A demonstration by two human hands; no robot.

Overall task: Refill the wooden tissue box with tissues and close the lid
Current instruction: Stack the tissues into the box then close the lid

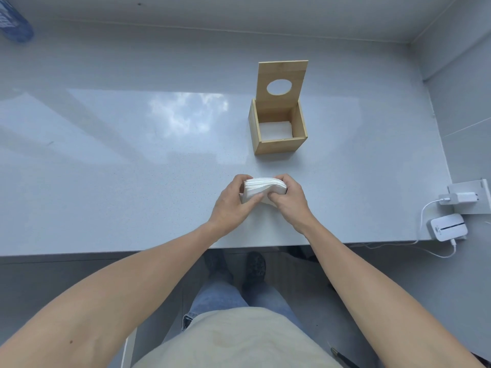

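Observation:
A wooden tissue box (pixel 279 146) stands on the grey countertop, right of centre. Its hinged lid (pixel 282 73), with a round hole in it, stands upright at the back. A thin layer of white tissue (pixel 275 128) lies at the bottom of the box. Nearer to me, a stack of white tissues (pixel 261 187) is held between both hands just above the counter. My left hand (pixel 233 205) grips its left side and my right hand (pixel 289 201) grips its right side. The stack is apart from the box, in front of it.
A white charger with cable (pixel 458 199) and a small white device (pixel 447 227) lie at the counter's right edge. A blue bottle (pixel 14 22) lies at the far left corner. The counter's front edge (pixel 106 252) runs below my hands; walls close the back and right.

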